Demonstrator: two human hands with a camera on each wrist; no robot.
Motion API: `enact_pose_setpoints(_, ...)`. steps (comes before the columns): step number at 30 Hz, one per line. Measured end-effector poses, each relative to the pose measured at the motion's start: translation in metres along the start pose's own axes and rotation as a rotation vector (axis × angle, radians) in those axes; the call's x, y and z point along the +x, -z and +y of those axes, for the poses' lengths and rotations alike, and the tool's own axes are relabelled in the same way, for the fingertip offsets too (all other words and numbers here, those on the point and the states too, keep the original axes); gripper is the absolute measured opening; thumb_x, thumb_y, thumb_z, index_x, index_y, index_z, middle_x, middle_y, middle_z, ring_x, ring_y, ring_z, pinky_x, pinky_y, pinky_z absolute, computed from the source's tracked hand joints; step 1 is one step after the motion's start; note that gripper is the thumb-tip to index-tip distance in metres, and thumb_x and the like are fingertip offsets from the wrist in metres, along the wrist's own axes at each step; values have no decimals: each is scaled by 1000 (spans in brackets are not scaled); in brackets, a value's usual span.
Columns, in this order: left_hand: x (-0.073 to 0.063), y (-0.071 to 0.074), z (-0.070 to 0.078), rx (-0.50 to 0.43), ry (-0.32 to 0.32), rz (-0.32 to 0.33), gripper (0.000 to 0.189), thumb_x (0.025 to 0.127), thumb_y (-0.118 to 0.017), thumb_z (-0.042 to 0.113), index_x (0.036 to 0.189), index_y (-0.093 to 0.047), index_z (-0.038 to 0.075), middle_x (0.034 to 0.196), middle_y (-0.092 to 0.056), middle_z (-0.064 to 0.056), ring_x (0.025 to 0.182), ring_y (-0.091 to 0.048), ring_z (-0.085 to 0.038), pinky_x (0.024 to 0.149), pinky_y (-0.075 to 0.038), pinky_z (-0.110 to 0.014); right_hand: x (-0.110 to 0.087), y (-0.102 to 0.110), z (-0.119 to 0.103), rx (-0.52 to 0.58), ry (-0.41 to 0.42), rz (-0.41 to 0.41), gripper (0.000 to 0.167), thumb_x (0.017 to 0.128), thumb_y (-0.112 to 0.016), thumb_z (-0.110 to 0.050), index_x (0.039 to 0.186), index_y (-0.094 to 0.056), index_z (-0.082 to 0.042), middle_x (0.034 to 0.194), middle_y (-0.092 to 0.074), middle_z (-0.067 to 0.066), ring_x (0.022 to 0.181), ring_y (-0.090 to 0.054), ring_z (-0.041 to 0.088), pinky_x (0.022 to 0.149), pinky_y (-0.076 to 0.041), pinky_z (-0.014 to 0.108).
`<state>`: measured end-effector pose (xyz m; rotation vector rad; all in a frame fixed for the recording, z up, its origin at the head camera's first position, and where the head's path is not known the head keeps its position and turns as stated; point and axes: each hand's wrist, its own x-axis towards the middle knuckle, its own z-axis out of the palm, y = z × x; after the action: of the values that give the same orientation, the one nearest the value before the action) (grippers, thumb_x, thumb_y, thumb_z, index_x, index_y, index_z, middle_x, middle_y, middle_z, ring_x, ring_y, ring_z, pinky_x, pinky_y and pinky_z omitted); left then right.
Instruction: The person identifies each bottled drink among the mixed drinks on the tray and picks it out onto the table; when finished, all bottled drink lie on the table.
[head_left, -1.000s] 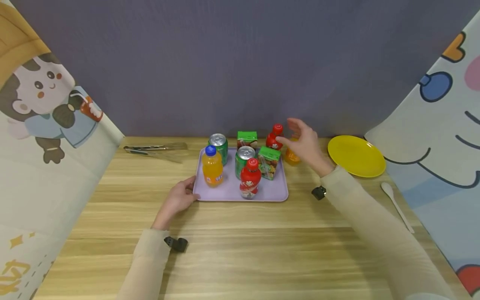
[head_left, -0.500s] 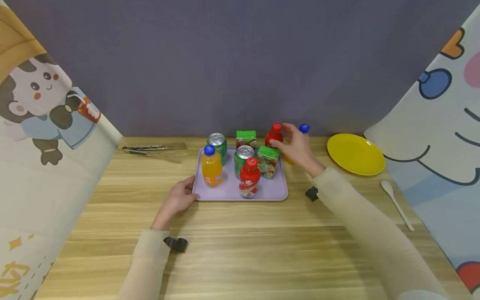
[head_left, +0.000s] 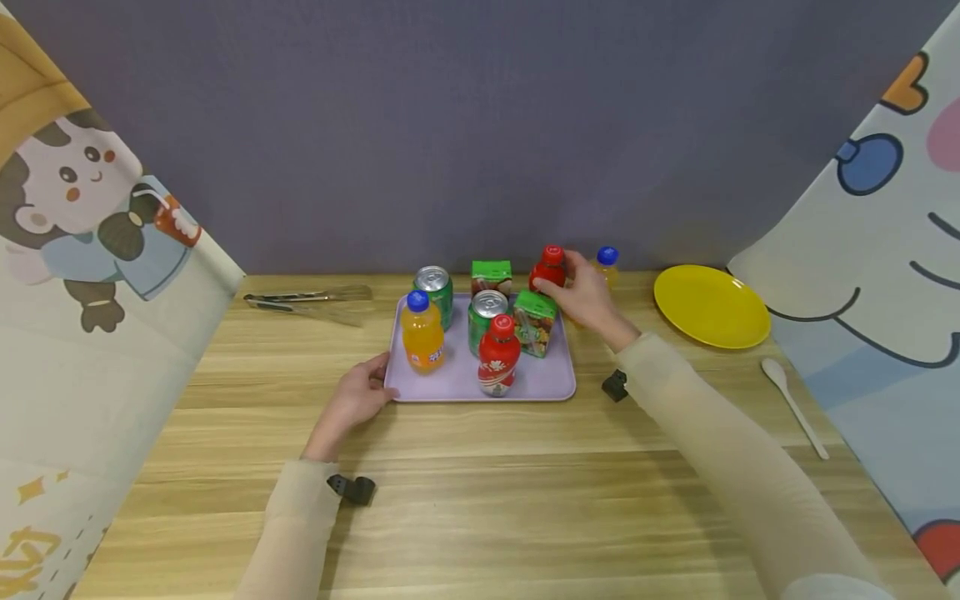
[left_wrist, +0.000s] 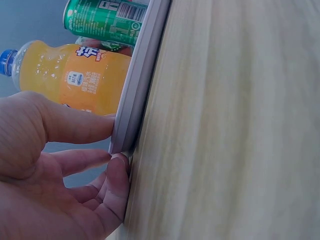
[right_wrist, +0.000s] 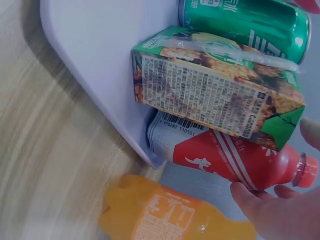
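Note:
A lilac tray point(head_left: 450, 390) carries orange soda bottle point(head_left: 423, 337), two green drink cans point(head_left: 487, 321), two green-topped juice boxes point(head_left: 534, 325) and two red bottles. My left hand point(head_left: 360, 393) pinches the tray's near left corner, thumb on the rim point(left_wrist: 125, 110) and fingertips beneath. At the far right corner my right hand point(head_left: 588, 296) holds the rear red bottle point(right_wrist: 225, 155) near its shoulder, thumb and fingers on opposite sides. The other red bottle point(head_left: 498, 358) stands at the tray's front. Just outside the tray, behind my right hand, is a second orange soda bottle point(right_wrist: 165, 210).
A yellow plate point(head_left: 711, 307) lies at the right rear, with a white spoon point(head_left: 795, 408) in front of it. Metal tongs point(head_left: 307, 302) lie at the left rear. A grey wall point(head_left: 480, 133) rises behind the wooden table point(head_left: 480, 500), and printed panels flank it.
My right hand has moved left from in front of the outer orange bottle and closed round the rear red bottle. That orange bottle's blue cap now shows. My left hand stays on the tray.

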<state>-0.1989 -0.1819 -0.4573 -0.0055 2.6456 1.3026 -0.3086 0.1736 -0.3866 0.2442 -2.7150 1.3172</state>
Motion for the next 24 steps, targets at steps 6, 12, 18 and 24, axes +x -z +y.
enact_pose_setpoints(6,1,0,0,9,12,-2,69,83,-67,2,144,-36,-3,112,-57,-19,83,-56,-24,64,-49,-31,0,-5,2,23,-23,-1,69,89,-69,-29,140,-36,3,131,-50,23,116,-51,33,92,-45,44)
enact_pose_setpoints(12,1,0,-1,13,3,-5,69,83,-68,2,144,-36,-4,112,-58,-20,85,-56,-25,65,-50,-30,0,-11,9,-8,-64,5,66,89,-68,-29,139,-37,1,132,-49,20,116,-50,33,95,-43,46)
enact_pose_setpoints(18,1,0,1,13,8,1,69,82,-68,2,144,-36,-3,111,-58,-20,84,-55,-24,64,-49,-30,0,-14,11,-15,-93,1,69,91,-65,-32,142,-32,1,135,-46,21,119,-48,35,98,-40,48)
enact_pose_setpoints(24,1,0,0,10,-4,6,68,83,-67,1,143,-37,-5,111,-58,-21,83,-56,-24,64,-49,-30,1,-16,13,-12,-94,-3,70,91,-64,-34,142,-32,2,134,-47,22,119,-48,35,97,-40,47)
